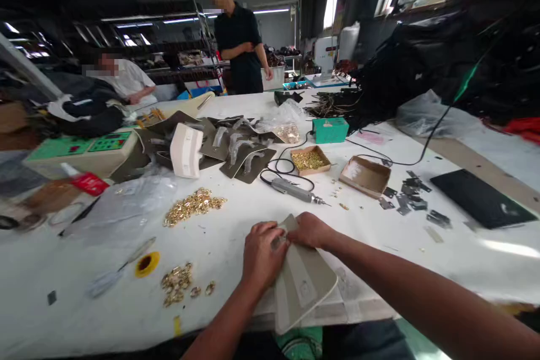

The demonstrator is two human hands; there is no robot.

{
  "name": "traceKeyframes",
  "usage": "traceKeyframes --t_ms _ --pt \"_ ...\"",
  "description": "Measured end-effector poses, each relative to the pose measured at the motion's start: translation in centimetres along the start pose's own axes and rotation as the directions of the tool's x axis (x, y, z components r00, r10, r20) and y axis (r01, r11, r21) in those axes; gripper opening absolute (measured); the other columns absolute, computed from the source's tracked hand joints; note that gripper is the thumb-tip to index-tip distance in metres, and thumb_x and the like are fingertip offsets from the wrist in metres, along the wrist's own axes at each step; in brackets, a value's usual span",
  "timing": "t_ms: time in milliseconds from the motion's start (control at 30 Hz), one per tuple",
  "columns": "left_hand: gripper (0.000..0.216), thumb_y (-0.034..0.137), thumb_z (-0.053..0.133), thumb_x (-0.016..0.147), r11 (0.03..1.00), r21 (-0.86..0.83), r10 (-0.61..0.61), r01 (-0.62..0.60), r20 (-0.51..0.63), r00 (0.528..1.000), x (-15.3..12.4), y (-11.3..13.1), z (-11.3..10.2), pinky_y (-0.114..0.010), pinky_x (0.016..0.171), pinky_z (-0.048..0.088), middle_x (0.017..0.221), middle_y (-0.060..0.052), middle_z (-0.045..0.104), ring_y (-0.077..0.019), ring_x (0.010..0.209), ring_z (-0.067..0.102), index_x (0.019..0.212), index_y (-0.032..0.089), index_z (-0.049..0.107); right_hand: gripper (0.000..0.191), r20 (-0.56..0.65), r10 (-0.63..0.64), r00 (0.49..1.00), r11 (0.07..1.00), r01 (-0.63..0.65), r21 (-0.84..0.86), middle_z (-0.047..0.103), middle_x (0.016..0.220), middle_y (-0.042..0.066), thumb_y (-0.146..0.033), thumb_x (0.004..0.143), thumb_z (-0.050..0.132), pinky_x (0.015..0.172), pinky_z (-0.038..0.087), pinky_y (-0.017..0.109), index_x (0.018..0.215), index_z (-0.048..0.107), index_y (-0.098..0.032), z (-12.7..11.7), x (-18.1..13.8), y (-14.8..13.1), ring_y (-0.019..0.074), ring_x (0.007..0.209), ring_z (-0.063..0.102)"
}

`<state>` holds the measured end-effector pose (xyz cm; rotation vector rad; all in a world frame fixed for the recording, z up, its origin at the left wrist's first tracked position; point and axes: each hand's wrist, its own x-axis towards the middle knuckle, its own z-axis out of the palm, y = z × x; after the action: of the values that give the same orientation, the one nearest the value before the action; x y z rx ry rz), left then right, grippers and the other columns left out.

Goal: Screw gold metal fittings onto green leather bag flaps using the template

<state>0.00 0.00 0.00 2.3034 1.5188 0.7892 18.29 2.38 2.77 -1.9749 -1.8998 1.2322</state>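
A beige-grey flat panel with a paler strip down its middle, like a bag flap, lies at the table's near edge. My left hand is closed on its upper left edge. Across from it, my right hand pinches the upper right edge, the fingertips of both hands nearly meeting. A small piece between the fingers is mostly hidden. Just beyond my hands rests a grey electric screwdriver with its bit pointing right. To the left lie gold metal fittings in a near pile and a larger pile.
Behind the screwdriver stand a box of small gold parts, another shallow box and a green power unit. Dark panels are heaped at the back. Metal plates and a black slab lie right. Two people are beyond the table.
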Motion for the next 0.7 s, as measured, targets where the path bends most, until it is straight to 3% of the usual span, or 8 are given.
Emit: traceKeyframes --t_ms 133,233,367,500,600,700 --pt "0.02 0.027 0.073 0.083 1.0 -0.023 0.003 -0.004 -0.03 1.0 -0.6 -0.3 0.2 -0.05 0.103 0.053 0.118 -0.007 0.076 -0.0295 0.116 0.064 0.102 0.024 0.078 0.022 -0.027 -0.002 1.0 1.0 0.002 -0.001 0.076 0.077 0.009 -0.036 0.075 0.069 0.051 0.041 0.025 0.078 0.075 -0.016 -0.4 -0.6 -0.7 0.0214 0.07 0.067" --pt "0.022 0.03 0.072 0.083 0.999 -0.054 0.006 -0.008 -0.038 0.999 -0.6 -0.7 0.4 -0.052 0.104 0.051 0.119 -0.007 0.075 -0.0308 0.118 0.063 0.103 0.025 0.077 0.025 -0.136 -0.008 0.991 1.0 0.006 -0.015 0.077 0.085 0.007 -0.042 0.079 0.069 0.06 0.043 0.026 0.085 0.077 -0.019 -0.7 -1.7 0.3 0.0212 0.077 0.068" --pt "0.021 0.034 0.071 0.083 0.995 -0.096 0.003 -0.005 -0.028 1.0 -0.4 -1.0 0.4 -0.055 0.104 0.048 0.12 -0.005 0.075 -0.0324 0.12 0.061 0.102 0.027 0.077 0.027 -0.378 0.02 0.926 0.995 0.016 0.093 0.077 0.084 0.002 -0.044 0.088 0.061 0.065 0.044 0.025 0.097 0.076 -0.024 -1.9 -4.4 5.4 0.0171 0.074 0.067" --pt "0.021 0.037 0.071 0.084 0.996 -0.088 -0.014 0.014 0.006 1.0 -0.3 -1.3 0.4 -0.054 0.105 0.046 0.121 -0.004 0.074 -0.0322 0.122 0.059 0.102 0.028 0.077 0.026 -0.579 0.13 0.805 0.992 -0.102 0.081 0.077 0.085 0.001 -0.041 0.089 0.059 0.066 0.045 0.027 0.1 0.076 -0.025 -4.7 -6.8 12.2 0.017 0.071 0.066" --pt "0.022 0.04 0.07 0.084 0.997 -0.077 -0.014 0.015 0.008 1.0 -0.2 -1.5 0.6 -0.054 0.105 0.045 0.122 -0.003 0.074 -0.0325 0.123 0.058 0.102 0.029 0.077 0.029 -0.644 0.173 0.745 0.975 -0.221 0.006 0.077 0.093 0.001 -0.039 0.089 0.059 0.068 0.044 0.027 0.109 0.075 -0.026 -6.6 -7.1 15.2 0.0177 0.076 0.067" --pt "0.023 0.041 0.069 0.084 0.997 -0.079 0.006 -0.007 -0.011 1.0 -0.2 -1.7 0.7 -0.053 0.105 0.045 0.121 -0.003 0.074 -0.0323 0.122 0.059 0.102 0.029 0.077 0.025 -0.644 0.17 0.745 0.967 -0.252 -0.036 0.077 0.094 0.001 -0.036 0.087 0.06 0.067 0.041 0.027 0.103 0.077 -0.027 -7.2 -6.3 16.0 0.0186 0.079 0.066"
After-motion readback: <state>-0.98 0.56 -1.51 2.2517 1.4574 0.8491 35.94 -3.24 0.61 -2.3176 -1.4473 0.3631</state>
